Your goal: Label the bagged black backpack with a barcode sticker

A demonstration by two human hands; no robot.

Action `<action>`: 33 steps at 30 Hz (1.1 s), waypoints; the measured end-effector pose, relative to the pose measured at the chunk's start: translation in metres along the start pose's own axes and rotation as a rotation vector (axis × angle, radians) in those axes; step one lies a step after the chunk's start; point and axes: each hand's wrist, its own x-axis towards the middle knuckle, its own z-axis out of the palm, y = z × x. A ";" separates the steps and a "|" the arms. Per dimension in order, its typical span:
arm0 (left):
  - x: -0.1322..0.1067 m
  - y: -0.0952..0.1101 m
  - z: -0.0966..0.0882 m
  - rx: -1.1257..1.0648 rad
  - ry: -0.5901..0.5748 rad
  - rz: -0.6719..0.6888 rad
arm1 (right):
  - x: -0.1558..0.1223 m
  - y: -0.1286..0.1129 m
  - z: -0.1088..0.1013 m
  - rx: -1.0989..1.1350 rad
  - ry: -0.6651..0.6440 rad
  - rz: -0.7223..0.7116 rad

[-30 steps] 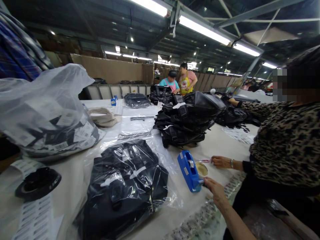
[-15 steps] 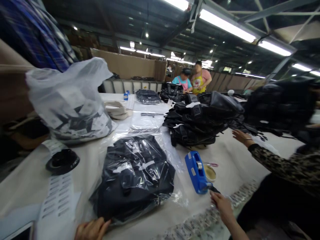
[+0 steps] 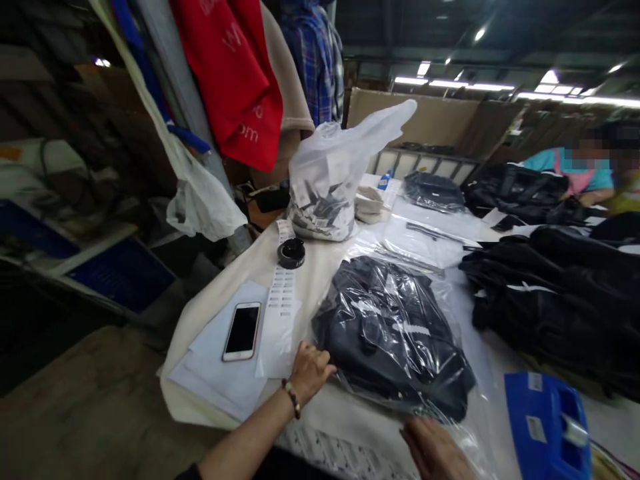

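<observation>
A black bag sealed in a clear plastic bag (image 3: pixel 395 333) lies on the white table (image 3: pixel 320 273) in front of me. My left hand (image 3: pixel 310 370), with a bead bracelet at the wrist, has its fingers curled on the near left corner of the plastic. My right hand (image 3: pixel 433 450) lies flat on the near edge of the plastic, partly cut off by the frame. A white strip of barcode labels (image 3: pixel 280 313) and a smartphone (image 3: pixel 243 331) on sheets of paper lie just left of my left hand.
A blue tape dispenser (image 3: pixel 545 427) stands at the near right. A pile of black bags (image 3: pixel 560 300) fills the right side. A black tape roll (image 3: pixel 291 253) and a clear sack of tags (image 3: pixel 330 180) sit further back. Clothes (image 3: pixel 230 73) hang at the left. A person (image 3: pixel 570 173) works at the far right.
The view has swung left and down. My left hand has moved up to the bag's near left corner, and my right hand has left the tape dispenser for the bag's near edge.
</observation>
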 end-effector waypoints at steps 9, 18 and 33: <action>-0.003 -0.008 -0.005 -0.056 -0.037 0.045 | 0.084 -0.083 0.052 -0.467 0.091 -0.450; -0.004 -0.013 0.003 -0.099 -0.008 0.065 | 0.116 -0.093 0.063 -0.622 0.004 -0.294; -0.002 -0.021 0.012 -0.088 0.062 0.095 | 0.131 -0.111 0.052 -0.581 -0.115 0.047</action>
